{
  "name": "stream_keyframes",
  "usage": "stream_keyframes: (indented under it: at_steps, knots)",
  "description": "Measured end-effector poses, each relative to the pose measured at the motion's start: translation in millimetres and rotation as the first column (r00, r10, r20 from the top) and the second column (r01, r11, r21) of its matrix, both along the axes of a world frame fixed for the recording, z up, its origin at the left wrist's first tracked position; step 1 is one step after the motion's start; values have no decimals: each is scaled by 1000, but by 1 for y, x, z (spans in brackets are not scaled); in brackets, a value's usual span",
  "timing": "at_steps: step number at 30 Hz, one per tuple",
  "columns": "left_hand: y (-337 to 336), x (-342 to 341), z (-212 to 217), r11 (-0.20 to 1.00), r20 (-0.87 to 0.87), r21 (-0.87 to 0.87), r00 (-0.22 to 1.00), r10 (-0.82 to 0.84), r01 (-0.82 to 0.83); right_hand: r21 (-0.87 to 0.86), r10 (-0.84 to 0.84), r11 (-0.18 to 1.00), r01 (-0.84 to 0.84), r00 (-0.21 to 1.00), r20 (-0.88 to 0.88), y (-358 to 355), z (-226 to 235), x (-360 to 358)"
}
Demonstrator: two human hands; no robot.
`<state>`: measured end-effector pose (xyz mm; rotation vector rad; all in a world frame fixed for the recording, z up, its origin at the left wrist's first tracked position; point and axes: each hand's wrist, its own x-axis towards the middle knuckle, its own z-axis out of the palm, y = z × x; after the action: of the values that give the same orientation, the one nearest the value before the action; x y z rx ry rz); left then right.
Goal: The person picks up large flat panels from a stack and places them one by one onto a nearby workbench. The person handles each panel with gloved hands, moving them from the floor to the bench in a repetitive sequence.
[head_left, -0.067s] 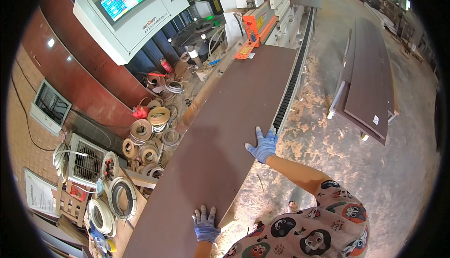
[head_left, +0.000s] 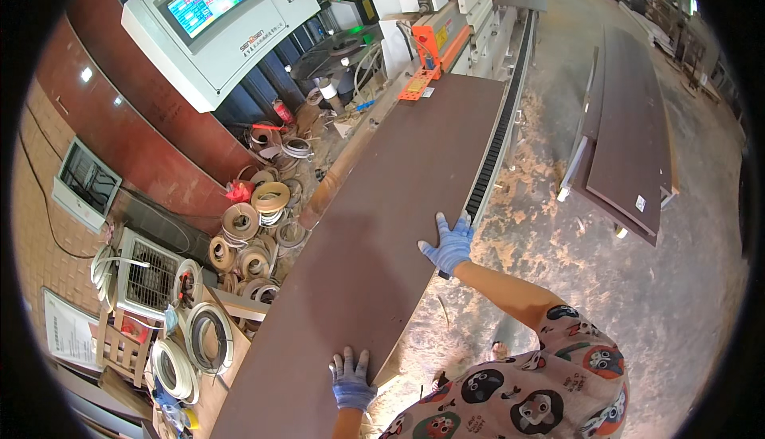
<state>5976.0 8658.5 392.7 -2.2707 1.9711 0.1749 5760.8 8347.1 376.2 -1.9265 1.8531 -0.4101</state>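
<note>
A long dark brown board [head_left: 362,224] lies flat in front of me, its far end at the orange guide [head_left: 416,84] of a white machine. My left hand [head_left: 351,381], in a blue striped glove with grey fingertips, rests on the near part of the board by its right edge. Farther along that edge lies my right hand [head_left: 449,246], gloved alike, palm down with its fingers spread. Both hands are open and press flat on the board without gripping it. Beside my right hand runs a black segmented conveyor track [head_left: 494,156].
A control box [head_left: 223,29] with a lit screen hangs at the upper left. Below it, many edging rolls [head_left: 239,222] lie on the floor, and white coils [head_left: 173,367] stand nearer. To the right, a stack of brown boards [head_left: 629,140] sits on a low support.
Both hands have shifted very slightly forward and to the right, staying flat on the board. Nothing else visibly differs.
</note>
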Motion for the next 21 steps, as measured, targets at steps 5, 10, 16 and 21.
stream_keyframes:
  at_steps: [5, 10, 16, 21]
  knots:
    - [-44, -26, 8, 1000, -46, -1, 999, 24, -24, 22, -15, 1000, 15, 1000, -12, -36, 10, -18]
    - [-85, -49, 14, 1000, -54, 12, 998, 27, -26, -38, -43, 998, 43, 999, -20, -78, 0, -41]
    - [-126, -79, 9, 999, -26, -34, 999, 28, -29, -228, 130, 971, -71, 959, 254, -99, -36, -106]
    - [-166, -97, -6, 996, 3, -68, 999, 51, -50, -59, 223, 974, -217, 965, 134, 58, -138, -161]
